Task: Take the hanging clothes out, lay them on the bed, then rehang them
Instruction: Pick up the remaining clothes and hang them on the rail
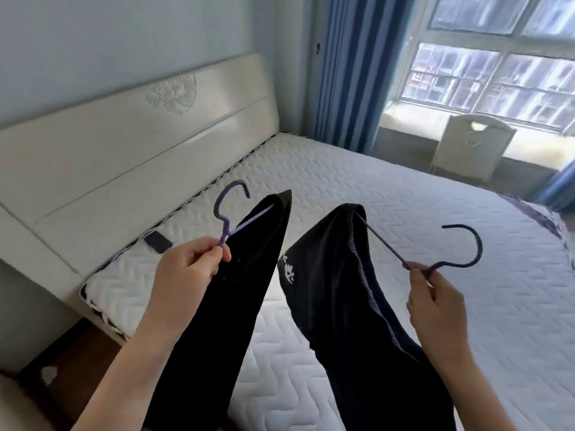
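My left hand (189, 269) pinches the neck of a light purple hanger (228, 209), and a black garment (236, 293) hangs from it. My right hand (435, 300) grips the neck of a dark purple hanger (460, 247), which carries a second black garment (345, 293) with white print near its edge. I hold both garments side by side in the air over the near part of the bed (389, 188), a bare white quilted mattress. Their lower ends run out of view at the bottom.
A cream headboard (133, 141) stands at the left. A small dark flat object (158, 241) lies on the mattress near it. Blue curtains (351, 73), a window and a white chair (473, 144) are beyond the bed. Wooden floor shows at the lower left.
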Demonstrator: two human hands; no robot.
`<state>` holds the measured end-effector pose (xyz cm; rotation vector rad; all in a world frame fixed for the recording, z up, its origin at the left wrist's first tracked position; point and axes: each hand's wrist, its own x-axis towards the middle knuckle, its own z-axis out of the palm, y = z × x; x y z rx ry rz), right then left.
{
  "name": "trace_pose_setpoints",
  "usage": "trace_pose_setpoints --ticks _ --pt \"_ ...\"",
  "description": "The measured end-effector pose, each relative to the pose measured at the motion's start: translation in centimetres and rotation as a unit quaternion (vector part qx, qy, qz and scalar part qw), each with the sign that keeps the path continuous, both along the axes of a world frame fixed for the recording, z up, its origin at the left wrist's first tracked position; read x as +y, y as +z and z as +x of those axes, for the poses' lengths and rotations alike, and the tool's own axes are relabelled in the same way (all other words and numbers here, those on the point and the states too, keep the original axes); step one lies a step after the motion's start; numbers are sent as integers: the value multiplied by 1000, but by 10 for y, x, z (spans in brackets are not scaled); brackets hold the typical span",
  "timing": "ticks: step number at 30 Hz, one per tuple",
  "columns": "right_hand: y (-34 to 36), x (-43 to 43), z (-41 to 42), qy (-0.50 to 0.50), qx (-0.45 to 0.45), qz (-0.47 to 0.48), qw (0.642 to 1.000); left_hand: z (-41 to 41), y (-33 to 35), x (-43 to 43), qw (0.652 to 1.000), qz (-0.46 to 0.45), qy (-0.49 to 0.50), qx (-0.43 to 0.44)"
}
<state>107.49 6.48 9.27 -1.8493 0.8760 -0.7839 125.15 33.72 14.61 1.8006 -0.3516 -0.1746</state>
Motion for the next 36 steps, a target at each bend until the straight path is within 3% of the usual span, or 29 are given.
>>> trace_pose_setpoints --ticks 6,16,25,31,36 --pt "4 15 -74 -164 9 -56 985 -13 11 -86 981 30 -191 -29" --pt "-16 96 -207 -436 23 -23 899 -100 -13 -168 885 35 -463 -1" --pt "-17 151 -348 -647 -12 -11 762 -271 -13 -246 758 31 -651 33" --pt "-31 166 -456 -735 -33 -9 678 -424 -30 -283 674 55 -735 35" --pt "-28 184 -530 -786 -31 -9 617 -541 -21 -294 584 50 -809 39"
